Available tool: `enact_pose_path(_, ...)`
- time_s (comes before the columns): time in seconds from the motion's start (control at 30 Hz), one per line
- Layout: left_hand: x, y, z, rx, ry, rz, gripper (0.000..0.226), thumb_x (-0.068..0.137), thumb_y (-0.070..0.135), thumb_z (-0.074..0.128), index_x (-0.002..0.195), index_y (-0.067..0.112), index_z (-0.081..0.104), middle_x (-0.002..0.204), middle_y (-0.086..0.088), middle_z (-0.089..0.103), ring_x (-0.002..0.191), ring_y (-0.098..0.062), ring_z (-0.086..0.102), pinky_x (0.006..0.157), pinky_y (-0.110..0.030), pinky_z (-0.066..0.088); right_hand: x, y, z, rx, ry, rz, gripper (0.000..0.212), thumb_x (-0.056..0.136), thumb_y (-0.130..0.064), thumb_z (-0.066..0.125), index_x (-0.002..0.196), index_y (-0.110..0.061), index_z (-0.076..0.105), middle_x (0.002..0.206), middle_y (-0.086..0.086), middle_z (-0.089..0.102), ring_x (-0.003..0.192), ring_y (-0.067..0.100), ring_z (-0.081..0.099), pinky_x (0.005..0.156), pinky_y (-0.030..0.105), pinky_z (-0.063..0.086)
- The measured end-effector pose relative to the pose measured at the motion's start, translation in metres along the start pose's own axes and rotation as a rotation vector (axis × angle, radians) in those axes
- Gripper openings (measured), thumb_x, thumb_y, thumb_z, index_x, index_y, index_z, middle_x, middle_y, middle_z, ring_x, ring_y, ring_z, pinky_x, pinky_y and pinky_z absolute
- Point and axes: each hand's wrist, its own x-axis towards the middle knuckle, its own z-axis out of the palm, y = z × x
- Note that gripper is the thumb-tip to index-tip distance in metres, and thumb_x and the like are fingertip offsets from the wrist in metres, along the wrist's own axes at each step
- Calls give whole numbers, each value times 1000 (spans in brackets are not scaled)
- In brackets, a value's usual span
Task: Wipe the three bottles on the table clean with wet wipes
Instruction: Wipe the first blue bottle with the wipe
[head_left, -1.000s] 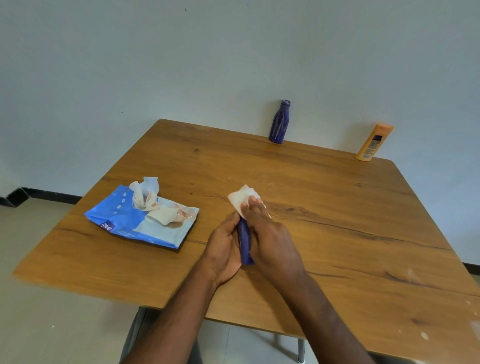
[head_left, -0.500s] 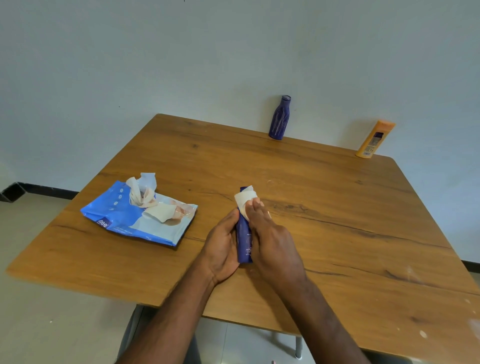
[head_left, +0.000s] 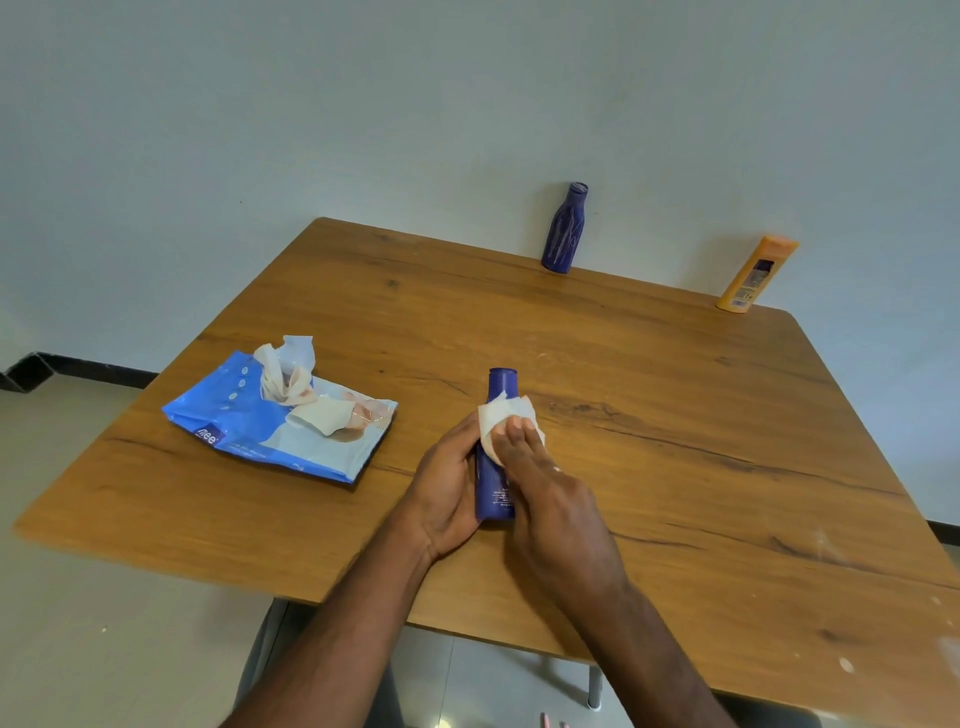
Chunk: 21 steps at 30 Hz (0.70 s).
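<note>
A dark blue bottle (head_left: 494, 480) lies lengthwise on the wooden table (head_left: 675, 415), cap end pointing away from me. My left hand (head_left: 447, 493) grips its left side. My right hand (head_left: 550, 499) presses a white wet wipe (head_left: 501, 418) against the bottle's upper half, fingers curled over the wipe. A second dark blue bottle (head_left: 563, 228) stands at the table's far edge by the wall. An orange bottle (head_left: 753, 275) stands at the far right corner, leaning toward the wall.
A blue pack of wet wipes (head_left: 275, 421) lies to the left of my hands, its flap open and a wipe sticking up out of it. A grey wall rises just behind the table. Tiled floor shows to the left and below.
My right hand has slid the wipe from the bottle's cap end down toward its middle, so the cap now shows. The left hand keeps its hold.
</note>
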Motion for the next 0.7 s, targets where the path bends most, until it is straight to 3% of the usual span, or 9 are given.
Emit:
enact_pose_path(0.1,1,0,4,10,18,21,49,96,36,55,133,7,65,128,-22,66,110,-28,67,99,-42,56,0,6,-6,93,88,80,50,99,1,47,147,-11,45,152,8,45,140,18,45,115,33,38)
enact_pose_path(0.17,0,-1,5,7,14,24,49,97,36,53,134,7,64,127,-21,66,111,-28,67,100,-43,55,12,7,-9,132,128,149,43,102,-3,46,145,-9,48,150,10,49,134,22,53,107,40,46)
enact_pose_path(0.3,-3,0,4,-59,-10,6,43,98,34,52,130,11,69,128,-16,70,114,-25,70,91,-38,59,27,-5,-4,53,77,73,54,99,1,46,151,-9,38,159,10,31,146,21,33,116,38,38)
enact_pose_path(0.43,-3,3,2,-44,-12,-13,44,102,32,54,137,8,62,135,-20,65,123,-30,65,100,-41,55,10,-8,5,4,11,-13,61,97,3,45,154,-14,31,160,0,21,151,12,17,120,32,29)
enact_pose_path(0.57,-2,1,5,-23,-1,-16,48,100,33,53,139,6,60,130,-19,67,114,-26,69,93,-39,57,2,-1,-2,38,52,19,61,94,4,47,152,-14,38,157,-1,26,148,15,28,119,33,31)
enact_pose_path(0.7,-2,2,5,-68,2,-26,46,99,35,51,135,10,64,137,-17,64,122,-27,65,102,-40,53,27,-7,-6,29,63,93,54,97,1,47,150,-9,41,159,9,31,147,21,32,117,37,37)
